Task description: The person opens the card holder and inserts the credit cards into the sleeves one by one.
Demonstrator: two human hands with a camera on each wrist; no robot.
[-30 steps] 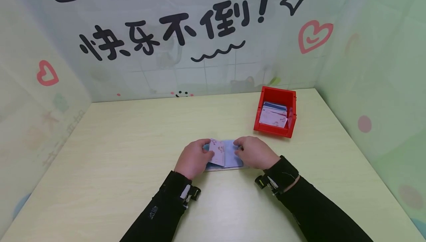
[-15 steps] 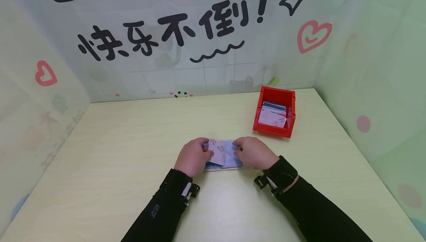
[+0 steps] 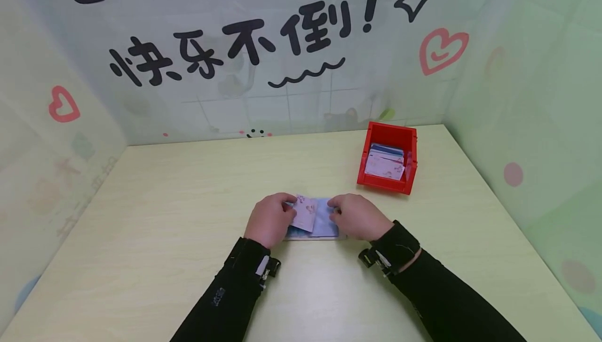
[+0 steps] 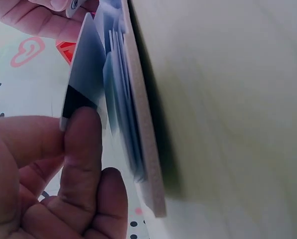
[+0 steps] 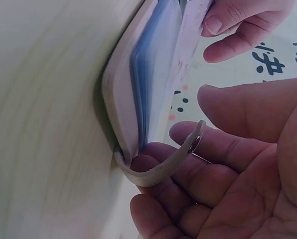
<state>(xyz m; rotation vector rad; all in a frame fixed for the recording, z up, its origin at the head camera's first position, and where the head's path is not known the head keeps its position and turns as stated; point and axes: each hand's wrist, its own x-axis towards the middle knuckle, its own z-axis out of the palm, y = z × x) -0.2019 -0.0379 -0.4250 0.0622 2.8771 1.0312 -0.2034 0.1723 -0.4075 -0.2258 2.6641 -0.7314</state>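
Lying on the pale table (image 3: 188, 237), head view: one holder (image 3: 325, 223), blue inside, open, around the middle of the tabletop and between two hands. One card (image 3: 304, 214), pink with a printed pattern, slightly askew over the holder's left part. Left hand (image 3: 269, 220), at the card's left edge, thumb and fingertips clamped on it. Right hand (image 3: 360, 218), at the holder's right end. One box (image 3: 382, 185), red, open-topped, to the far right, with a batch of boxed cards (image 3: 384, 165) inside. Wall (image 3: 282, 109) at the far side, with dark lettering and a pink heart.

Left wrist view: card pinched at one end between thumb and finger, remaining fingers curled; dark band on the card's underside. Holder edge-on, with several thin sleeves (image 4: 122, 107) layered inside its pale cover; a gap between sleeves and card at the pinched end.

Right wrist view: one strap (image 5: 158, 175), pale, curving from the holder's end, metal snap (image 5: 194, 144) near its tip. Right hand's fingers loosely bent behind the strap, thumb apart from them; whether they press on the holder, cannot tell.
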